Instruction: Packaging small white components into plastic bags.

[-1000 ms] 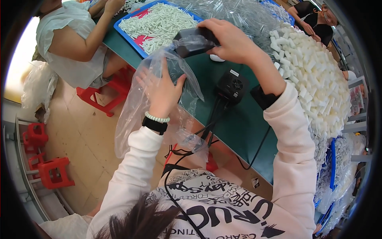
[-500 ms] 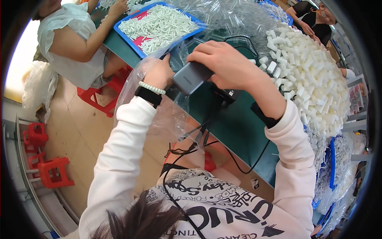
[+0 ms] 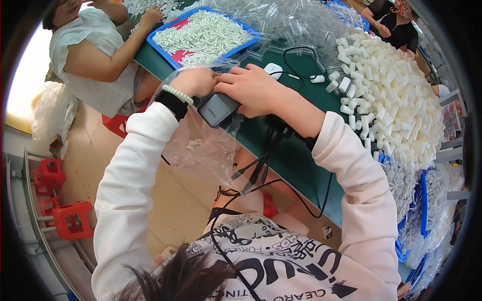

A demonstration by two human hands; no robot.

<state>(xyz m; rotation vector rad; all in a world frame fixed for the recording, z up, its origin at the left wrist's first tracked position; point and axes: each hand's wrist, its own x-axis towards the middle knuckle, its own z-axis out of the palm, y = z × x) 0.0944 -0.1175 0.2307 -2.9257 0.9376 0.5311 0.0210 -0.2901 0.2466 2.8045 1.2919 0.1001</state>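
Nearest us, thin black cables [image 3: 266, 155] hung past the edge of the dark-green, flat-topped table [image 3: 314, 160], presumably slack for want of support. Beyond, a clear, thin plastic bag [image 3: 201, 150] drooped below the bare left hand [image 3: 197, 82]; its fingers were bent, but we could not tell whether they gripped the film. The bare right hand [image 3: 253, 90] was curled closed around a dark-grey, rounded rectangular block [image 3: 217, 109], likely to steady it between both hands, above the bag. Farther off, a shallow blue plastic tray [image 3: 161, 49] contained short white rods [image 3: 206, 32], its rim probably preventing rolling.
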